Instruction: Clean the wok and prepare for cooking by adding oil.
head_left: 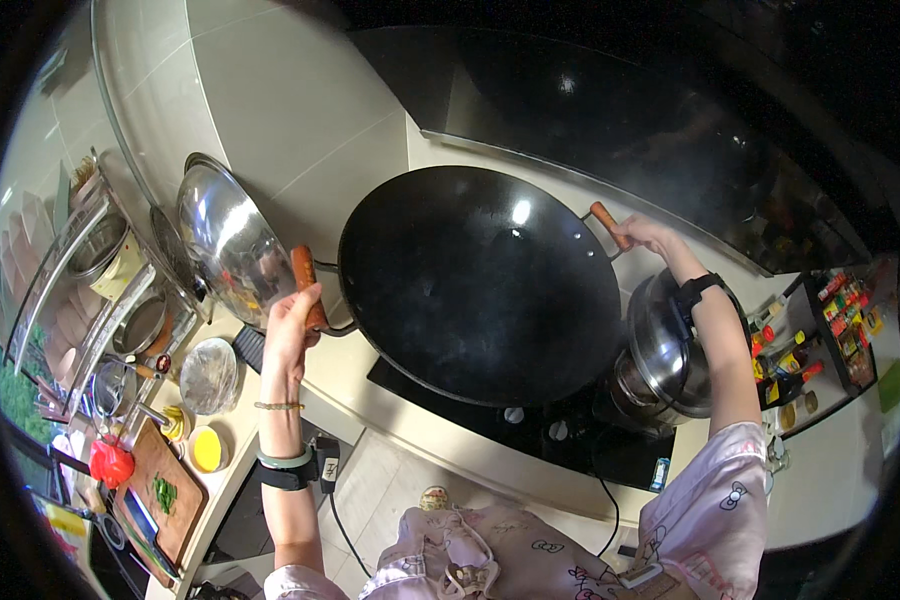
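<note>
A large black wok point(470, 300) is held up over the stove point(480, 402), its dark inside facing me with a bright glint near the top. My left hand point(292, 318) is closed round the wooden handle on the wok's left side. At the upper right, my right hand point(648, 235) grips the other wooden handle. The wok's inside shows no food. Whether its base touches the burner is hidden. Right of the wok, below my right forearm, a lidded steel pot point(670, 350) sits on the stove.
A big shiny metal lid point(232, 240) leans against the wall at left. A cutting board point(160, 490) bears a knife point(138, 515) and chopped greens point(164, 491), near a bowl of yellow liquid point(207, 450). Sauce bottles point(785, 385) stand at right. A dark range hood point(610, 130) overhangs the back.
</note>
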The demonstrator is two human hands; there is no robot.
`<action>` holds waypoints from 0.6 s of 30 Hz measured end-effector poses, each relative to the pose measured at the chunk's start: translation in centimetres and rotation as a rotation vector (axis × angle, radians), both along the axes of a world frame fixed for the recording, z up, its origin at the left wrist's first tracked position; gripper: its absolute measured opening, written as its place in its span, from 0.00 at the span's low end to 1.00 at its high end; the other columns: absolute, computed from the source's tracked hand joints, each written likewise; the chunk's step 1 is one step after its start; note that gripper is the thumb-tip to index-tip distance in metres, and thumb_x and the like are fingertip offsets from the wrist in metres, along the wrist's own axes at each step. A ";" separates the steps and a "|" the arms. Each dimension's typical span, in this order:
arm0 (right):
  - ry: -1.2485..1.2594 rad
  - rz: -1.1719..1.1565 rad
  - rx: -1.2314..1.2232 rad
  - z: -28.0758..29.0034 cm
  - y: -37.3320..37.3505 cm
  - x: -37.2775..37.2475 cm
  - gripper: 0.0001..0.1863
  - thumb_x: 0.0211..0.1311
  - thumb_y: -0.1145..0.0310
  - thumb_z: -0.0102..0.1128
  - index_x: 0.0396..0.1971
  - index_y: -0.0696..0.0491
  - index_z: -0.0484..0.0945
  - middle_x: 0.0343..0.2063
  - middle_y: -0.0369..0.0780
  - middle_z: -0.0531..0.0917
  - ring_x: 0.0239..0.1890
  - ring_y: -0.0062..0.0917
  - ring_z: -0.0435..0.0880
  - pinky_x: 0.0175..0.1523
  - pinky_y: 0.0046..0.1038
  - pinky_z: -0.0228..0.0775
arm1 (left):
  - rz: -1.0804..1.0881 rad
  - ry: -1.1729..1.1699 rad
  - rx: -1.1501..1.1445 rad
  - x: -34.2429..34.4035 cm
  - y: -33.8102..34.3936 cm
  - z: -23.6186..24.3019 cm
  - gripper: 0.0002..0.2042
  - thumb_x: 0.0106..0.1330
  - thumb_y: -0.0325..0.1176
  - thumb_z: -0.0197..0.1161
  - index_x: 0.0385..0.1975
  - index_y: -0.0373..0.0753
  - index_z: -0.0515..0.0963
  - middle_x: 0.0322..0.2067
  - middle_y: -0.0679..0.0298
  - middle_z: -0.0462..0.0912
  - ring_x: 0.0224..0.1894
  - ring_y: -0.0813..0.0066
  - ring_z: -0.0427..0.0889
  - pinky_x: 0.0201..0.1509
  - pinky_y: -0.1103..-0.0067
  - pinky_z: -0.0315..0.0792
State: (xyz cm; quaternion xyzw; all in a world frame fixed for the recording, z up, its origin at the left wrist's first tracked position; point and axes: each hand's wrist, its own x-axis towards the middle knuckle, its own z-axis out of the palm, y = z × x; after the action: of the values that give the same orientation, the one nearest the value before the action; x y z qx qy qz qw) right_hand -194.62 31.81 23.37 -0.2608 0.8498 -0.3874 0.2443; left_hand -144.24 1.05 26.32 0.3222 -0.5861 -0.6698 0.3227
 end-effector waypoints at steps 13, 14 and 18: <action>0.389 -0.154 0.418 -4.4 -1.9 -0.3 0.19 0.48 0.59 0.61 0.20 0.64 0.76 0.21 0.42 0.77 0.24 0.28 0.74 0.30 0.29 0.65 | -0.088 -0.031 0.165 -3.2 -3.1 -12.0 0.15 0.57 0.43 0.56 0.14 0.43 0.67 0.11 0.74 0.65 0.11 0.88 0.58 0.14 0.88 0.50; 0.423 -0.131 0.484 -4.9 -2.3 0.1 0.20 0.48 0.59 0.61 0.23 0.66 0.75 0.22 0.43 0.77 0.25 0.28 0.74 0.31 0.29 0.65 | -0.102 -0.032 0.155 -3.1 -3.4 -12.4 0.15 0.57 0.43 0.56 0.14 0.43 0.67 0.11 0.74 0.65 0.11 0.88 0.58 0.14 0.88 0.50; 0.305 -0.150 0.359 -7.0 -0.9 -0.9 0.16 0.48 0.65 0.56 0.24 0.66 0.74 0.22 0.43 0.76 0.26 0.29 0.74 0.31 0.31 0.64 | -0.132 -0.055 0.119 -3.9 -3.8 -13.6 0.15 0.58 0.42 0.56 0.14 0.44 0.67 0.11 0.75 0.65 0.11 0.88 0.58 0.15 0.88 0.50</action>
State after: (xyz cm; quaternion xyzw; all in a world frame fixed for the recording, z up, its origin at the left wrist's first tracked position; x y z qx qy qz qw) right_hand -195.52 30.92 16.32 -0.2047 0.9491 -0.2033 0.1263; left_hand -148.16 -2.79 12.69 0.3198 -0.5740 -0.7139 0.2420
